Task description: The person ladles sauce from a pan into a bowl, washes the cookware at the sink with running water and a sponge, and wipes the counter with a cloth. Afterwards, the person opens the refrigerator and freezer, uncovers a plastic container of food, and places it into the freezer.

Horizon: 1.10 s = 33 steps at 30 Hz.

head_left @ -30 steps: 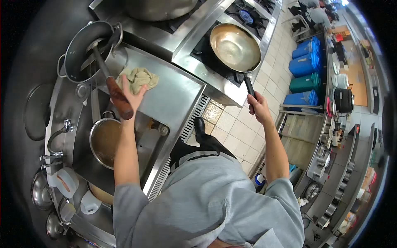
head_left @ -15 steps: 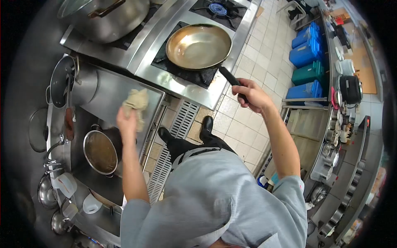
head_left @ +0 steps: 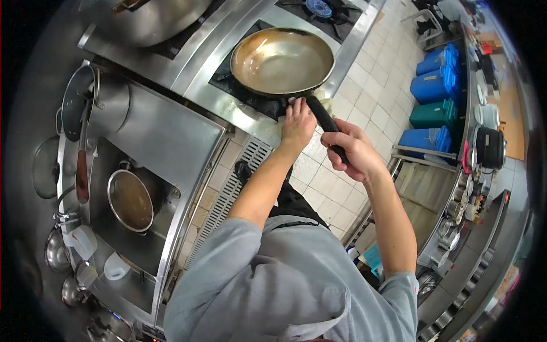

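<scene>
A wide frying pan point(head_left: 283, 61) with a browned rim sits tilted over the front burner of the stove point(head_left: 191, 94). My right hand point(head_left: 354, 149) is wrapped round its black handle point(head_left: 325, 117). Just under the pan, beside the handle, is my left hand point(head_left: 298, 121), with its fingers reaching towards the pan's underside. A pale cloth point(head_left: 323, 97) shows partly behind the handle, close to the left fingertips. What the left fingers press or hold is mostly hidden.
A large pot point(head_left: 154, 20) stands at the back left. On the left are a deep pot point(head_left: 114, 102), a wooden-handled utensil point(head_left: 82, 176) and a sink point(head_left: 102, 219) holding a pot of brown liquid point(head_left: 131, 200). Blue bins point(head_left: 436, 85) line the right; a person point(head_left: 454, 12) is beyond.
My left hand has moved right with the cloth, from the steel counter to beneath the pan. My right hand has stayed on the handle.
</scene>
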Tool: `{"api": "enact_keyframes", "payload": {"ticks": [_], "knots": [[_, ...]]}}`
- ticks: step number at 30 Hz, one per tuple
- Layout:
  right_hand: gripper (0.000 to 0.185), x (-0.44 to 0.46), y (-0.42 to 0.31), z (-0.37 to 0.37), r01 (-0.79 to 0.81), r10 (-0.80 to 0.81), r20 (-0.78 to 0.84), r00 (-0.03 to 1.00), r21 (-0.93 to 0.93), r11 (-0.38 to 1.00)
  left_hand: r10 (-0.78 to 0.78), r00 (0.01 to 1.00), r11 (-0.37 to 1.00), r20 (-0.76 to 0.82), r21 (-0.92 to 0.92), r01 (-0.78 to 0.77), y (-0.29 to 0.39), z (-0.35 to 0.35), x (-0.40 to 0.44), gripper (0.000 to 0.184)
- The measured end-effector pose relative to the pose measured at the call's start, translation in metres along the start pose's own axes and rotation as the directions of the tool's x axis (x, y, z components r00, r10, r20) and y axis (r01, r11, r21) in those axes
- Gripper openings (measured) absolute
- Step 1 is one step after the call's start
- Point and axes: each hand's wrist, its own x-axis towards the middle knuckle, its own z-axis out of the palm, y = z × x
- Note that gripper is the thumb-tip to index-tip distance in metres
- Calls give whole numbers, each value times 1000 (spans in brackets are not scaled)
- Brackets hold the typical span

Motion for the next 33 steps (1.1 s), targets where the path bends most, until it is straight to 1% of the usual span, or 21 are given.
{"api": "enact_keyframes", "payload": {"ticks": [1,2,3,5,9,11,15,16,18,19,20,21,23,24,25,27,28,29,31,32,33], "knots": [[27,1,3,-1,-20,20,9,1000,-7,1000,97,991,991,89,83,-104,-3,-3,-2,32],[26,1,6,-3,-3,3,0,1000,-1,1000,157,984,985,83,62,-163,-8,-12,-9,31],[24,3,9,-5,21,-21,-4,1000,7,1000,214,964,973,159,55,-225,-14,-21,-19,29],[20,5,14,-7,17,-18,24,1000,21,1000,274,950,961,151,6,-278,-23,-33,-43,27],[22,5,26,-13,9,-8,-18,1000,95,995,266,938,959,224,36,-281,-53,-73,-73,25],[27,7,37,-17,-10,13,-15,1000,190,982,167,929,946,330,212,-245,-78,-87,-69,25],[29,12,56,-20,-37,38,3,999,270,962,-46,940,840,339,523,-148,-127,-122,-25,10],[31,14,59,-20,-40,41,3,999,301,953,-162,909,793,384,599,-112,-145,-124,-15,14],[32,16,64,-19,-45,46,4,999,330,943,-310,857,774,411,632,-23,-166,-154,13,15],[34,17,65,-19,-41,41,8,999,337,940,-350,877,764,328,641,65,-176,-170,28,18],[36,16,68,-19,-42,42,7,999,347,937,-389,886,754,252,639,150,-185,-178,36,22],[36,16,71,-19,-45,47,1,999,348,936,-389,884,758,259,635,147,-196,-176,38,22],[39,21,78,-12,-88,79,41,996,382,920,-234,967,821,104,554,140,-216,-172,36,37],[39,25,86,-9,-108,98,44,994,378,919,-163,978,826,131,561,63,-217,-164,27,47],[37,28,94,-3,-119,114,35,993,361,925,-163,979,831,126,553,67,-213,-156,18,47],[35,36,110,4,-142,140,32,990,359,923,-339,939,864,50,412,290,-194,-144,2,50],[33,38,114,6,-135,129,41,991,386,912,-440,879,861,186,366,353,-176,-161,8,60],[33,41,118,9,-135,129,41,991,386,913,-440,879,861,185,366,353,-177,-157,6,60],[31,46,119,16,-96,97,18,995,377,921,-443,812,889,380,306,341,-181,-153,0,60],[31,46,117,21,-92,89,24,996,369,925,-417,844,902,338,264,341,-180,-155,-4,55],[30,43,115,25,-81,82,13,997,345,935,-423,845,900,327,263,349,-183,-159,-7,55]]}}
